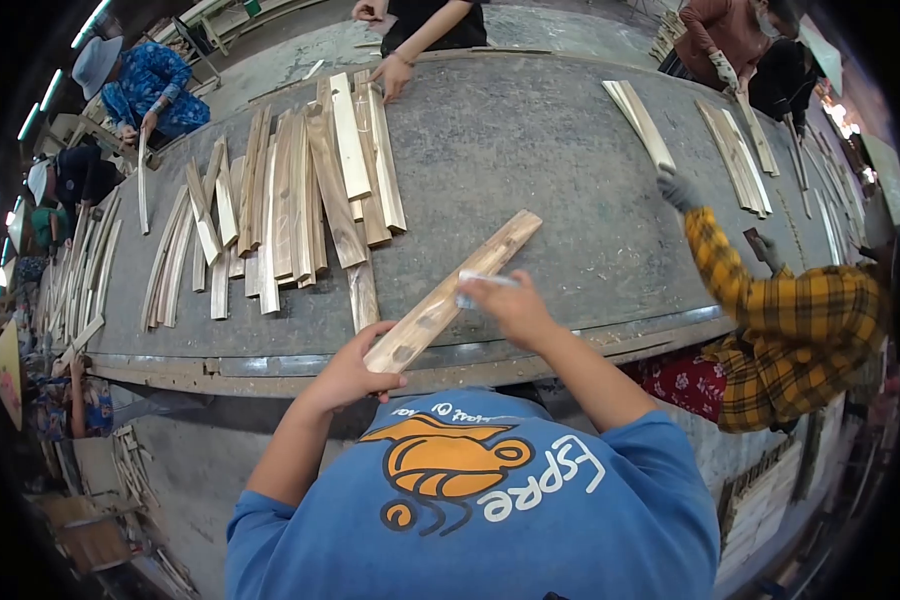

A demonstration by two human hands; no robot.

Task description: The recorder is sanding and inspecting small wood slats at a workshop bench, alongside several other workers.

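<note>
A flat wooden slat [450,294] with dark knots lies aslant in front of me, its near end over the table's edge. My left hand [356,371] grips that near end, thumb on top. My right hand [511,306] holds a small pale pad [474,283], perhaps folded sandpaper, against the slat's upper face near its middle. What the pad is made of cannot be told from its blurred outline. Just beyond my left hand, another slat [363,296] sticks out from under a pile of wooden slats [292,195].
The large grey worktable [495,150] has a metal-trimmed front edge [270,365]. Across it, a co-worker's hand [394,75] touches the pile. To my right, a gloved co-worker in a plaid shirt [787,322] reaches to some slats [637,124]. More slats [735,157] lie farther right.
</note>
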